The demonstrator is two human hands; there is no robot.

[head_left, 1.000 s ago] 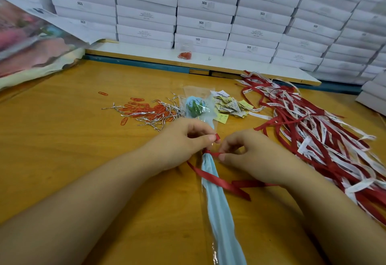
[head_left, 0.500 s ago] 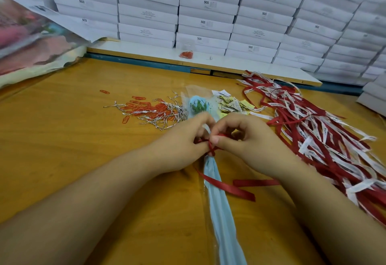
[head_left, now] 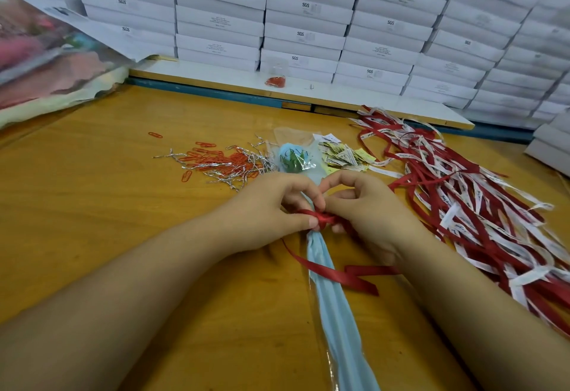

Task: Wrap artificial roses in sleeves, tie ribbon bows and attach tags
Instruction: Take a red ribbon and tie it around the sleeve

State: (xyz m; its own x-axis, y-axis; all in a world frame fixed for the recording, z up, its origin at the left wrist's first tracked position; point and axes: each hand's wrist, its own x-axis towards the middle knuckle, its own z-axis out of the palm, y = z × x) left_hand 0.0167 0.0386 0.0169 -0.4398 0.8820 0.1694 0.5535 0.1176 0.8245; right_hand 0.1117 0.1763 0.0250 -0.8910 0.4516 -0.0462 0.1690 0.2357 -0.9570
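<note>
A light blue artificial rose (head_left: 294, 158) in a clear plastic sleeve (head_left: 339, 313) lies lengthwise on the wooden table, flower head at the far end. A red ribbon (head_left: 322, 219) is wound round the sleeve's neck below the flower, and its two tails trail toward me on the table. My left hand (head_left: 271, 212) pinches the ribbon at the knot from the left. From the right, my right hand (head_left: 367, 205) pinches a loop of the same ribbon with curled fingers.
A heap of red paper clips and silver twist ties (head_left: 222, 164) lies left of the flower, small paper tags (head_left: 345, 156) right of it. A big pile of red and white ribbons (head_left: 481, 208) covers the right side. White boxes (head_left: 308, 20) are stacked behind; bagged flowers (head_left: 46, 60) far left.
Both hands have come together over the sleeve's neck and worked the ribbon into a knot with a loop; the tails have shortened slightly.
</note>
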